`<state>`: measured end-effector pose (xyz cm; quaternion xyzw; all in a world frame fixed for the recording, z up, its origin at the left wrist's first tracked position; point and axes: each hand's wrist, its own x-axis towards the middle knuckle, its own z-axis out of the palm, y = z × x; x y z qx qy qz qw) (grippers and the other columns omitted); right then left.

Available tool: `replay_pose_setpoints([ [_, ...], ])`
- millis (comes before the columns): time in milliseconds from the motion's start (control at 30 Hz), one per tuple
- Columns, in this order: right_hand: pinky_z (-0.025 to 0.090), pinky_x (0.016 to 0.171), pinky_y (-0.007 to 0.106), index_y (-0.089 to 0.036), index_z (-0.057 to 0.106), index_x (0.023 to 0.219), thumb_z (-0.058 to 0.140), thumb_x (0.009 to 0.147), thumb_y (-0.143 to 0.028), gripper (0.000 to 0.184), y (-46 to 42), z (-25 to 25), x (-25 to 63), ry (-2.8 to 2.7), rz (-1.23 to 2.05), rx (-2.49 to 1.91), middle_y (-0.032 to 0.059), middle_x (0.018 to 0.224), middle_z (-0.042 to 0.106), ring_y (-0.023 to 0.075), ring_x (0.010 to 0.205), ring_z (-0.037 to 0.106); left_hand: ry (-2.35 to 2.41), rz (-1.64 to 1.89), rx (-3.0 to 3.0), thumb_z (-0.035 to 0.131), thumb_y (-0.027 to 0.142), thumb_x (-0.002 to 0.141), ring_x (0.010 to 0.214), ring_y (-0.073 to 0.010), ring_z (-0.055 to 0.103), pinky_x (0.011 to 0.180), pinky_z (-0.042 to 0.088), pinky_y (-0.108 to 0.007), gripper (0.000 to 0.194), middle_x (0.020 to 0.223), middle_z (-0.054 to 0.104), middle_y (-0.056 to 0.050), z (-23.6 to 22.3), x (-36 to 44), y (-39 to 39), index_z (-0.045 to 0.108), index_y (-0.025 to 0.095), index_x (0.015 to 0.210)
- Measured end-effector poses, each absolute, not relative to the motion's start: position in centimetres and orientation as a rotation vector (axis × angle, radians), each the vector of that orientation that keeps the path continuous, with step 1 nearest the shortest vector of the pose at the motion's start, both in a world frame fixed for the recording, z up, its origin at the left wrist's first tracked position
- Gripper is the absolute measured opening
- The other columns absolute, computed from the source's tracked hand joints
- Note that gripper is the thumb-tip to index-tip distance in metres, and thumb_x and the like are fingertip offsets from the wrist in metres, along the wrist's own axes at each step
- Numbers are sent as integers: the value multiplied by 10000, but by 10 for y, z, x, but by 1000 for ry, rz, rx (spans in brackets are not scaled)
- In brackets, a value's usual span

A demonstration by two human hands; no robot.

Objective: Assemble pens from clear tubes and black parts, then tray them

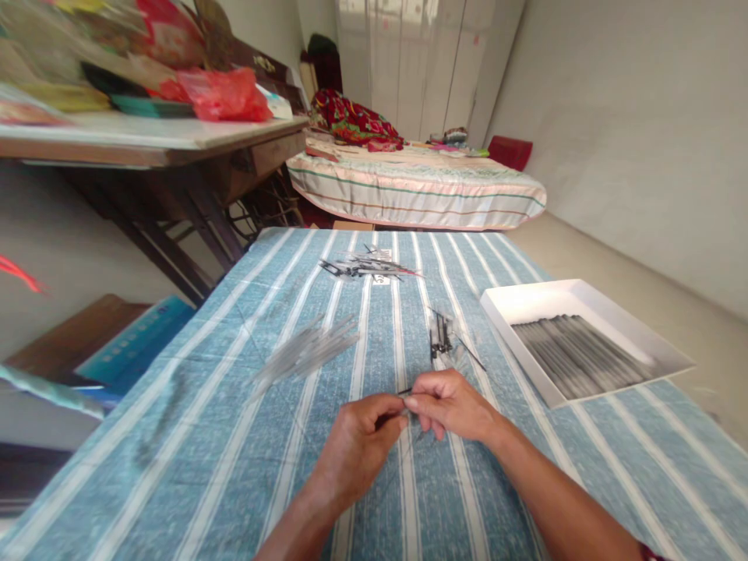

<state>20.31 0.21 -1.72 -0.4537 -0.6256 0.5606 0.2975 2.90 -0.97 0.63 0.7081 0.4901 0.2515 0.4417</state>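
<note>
My left hand [361, 440] and my right hand [453, 401] meet above the striped cloth, fingertips touching. Both are closed in a pinch. A short piece of a thin black stick [404, 391] shows at the right fingertips; fingers cover the rest of it. What the left fingers grip is hidden. Just beyond my right hand lies a small heap of thin black pieces [442, 335] with clear parts among them. Left of that, a bundle of clear narrow sleeves [312, 347] lies slanted on the cloth.
A white open box [496, 308] at the right holds a row of dark thin sticks [576, 351]. Farther back lies a mixed pile of black and clear pieces [368, 266]. A cluttered side table [234, 134] stands at left, a bed [421, 187] behind.
</note>
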Motion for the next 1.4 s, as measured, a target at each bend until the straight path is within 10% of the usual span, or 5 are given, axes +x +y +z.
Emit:
replay_pose_setpoints([
  [867, 278, 320, 147, -163, 482, 559, 507, 796, -453, 376, 5, -18, 194, -1561, 1498, -1243, -56, 430, 519, 47, 303, 427, 1292, 388, 2211, 453, 239, 783, 740, -168, 563, 658, 380, -257, 196, 733, 584, -21, 12, 19, -4, 584, 191, 646],
  [1167, 379, 576, 253, -212, 632, 884, 460, 840, -375, 241, 24, -19, 234, -1899, 156, -1963, 30, 670, 665, 191, 661, 624, 1417, 628, 1621, 594, 298, 669, 489, -99, 411, 485, 294, -214, 178, 505, 456, 50, 12, 19, -2, 544, 178, 548],
  [1400, 364, 566, 276, -192, 606, 915, 427, 830, -321, 236, 29, -19, 231, -2214, 29, -2167, 96, 772, 686, 248, 734, 645, 1309, 813, 1285, 647, 256, 632, 456, -72, 397, 454, 279, -184, 165, 459, 478, 54, 7, 23, -1, 558, 158, 532],
])
